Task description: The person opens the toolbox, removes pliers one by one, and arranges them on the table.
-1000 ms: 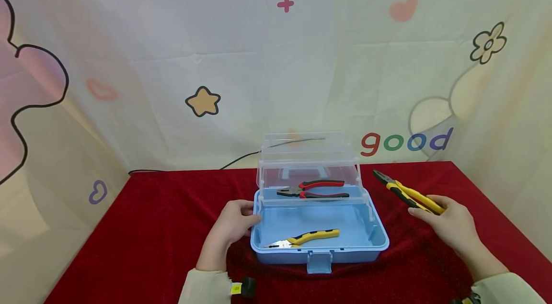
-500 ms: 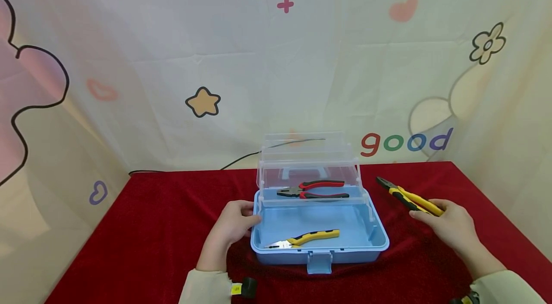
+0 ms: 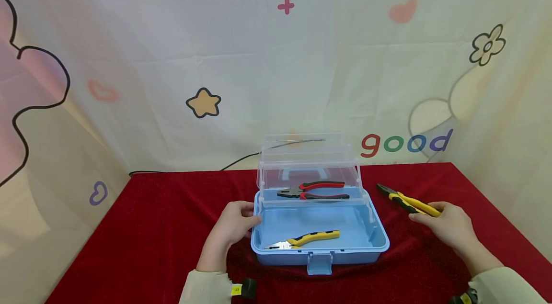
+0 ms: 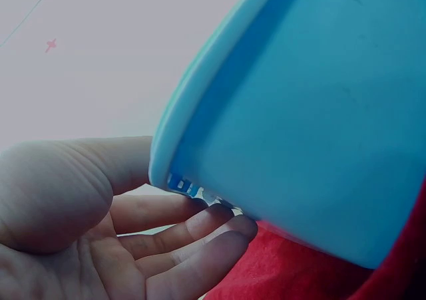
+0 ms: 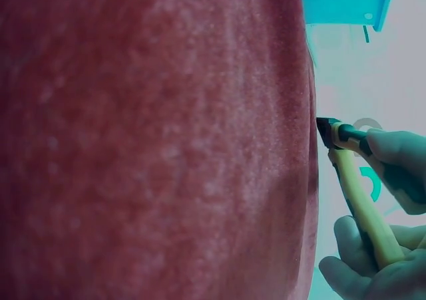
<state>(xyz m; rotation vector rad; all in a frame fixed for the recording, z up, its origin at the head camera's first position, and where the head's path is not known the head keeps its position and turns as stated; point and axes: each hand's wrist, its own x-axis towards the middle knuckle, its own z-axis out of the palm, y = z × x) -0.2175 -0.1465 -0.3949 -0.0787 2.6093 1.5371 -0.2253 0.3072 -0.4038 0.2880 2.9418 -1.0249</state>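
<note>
A light-blue toolbox [image 3: 319,258] stands on the red cloth, its clear lid [image 3: 308,151] raised at the back. My left hand [image 3: 233,222] holds its left side, thumb at the rim and fingers against the outer wall, as the left wrist view of the box wall [image 4: 299,114] shows. Inside, yellow-and-black pliers [image 3: 312,237] lie along the front. Red-and-black pliers [image 3: 319,190] rest in the rear part behind a clear strip. Right of the box, my right hand [image 3: 450,225] grips another yellow-and-black pair of pliers [image 3: 407,202] by the handles, jaws pointing away and left.
Red cloth [image 3: 164,227] covers the table. A pale printed curtain [image 3: 241,69] hangs close behind it and along the sides. A thin black cable [image 3: 241,158] runs along the back edge, behind the lid. The box's front latch [image 3: 319,264] hangs down.
The pliers in my right hand have come down, their jaws lower and closer to the cloth. My left hand and the toolbox stay where they were.
</note>
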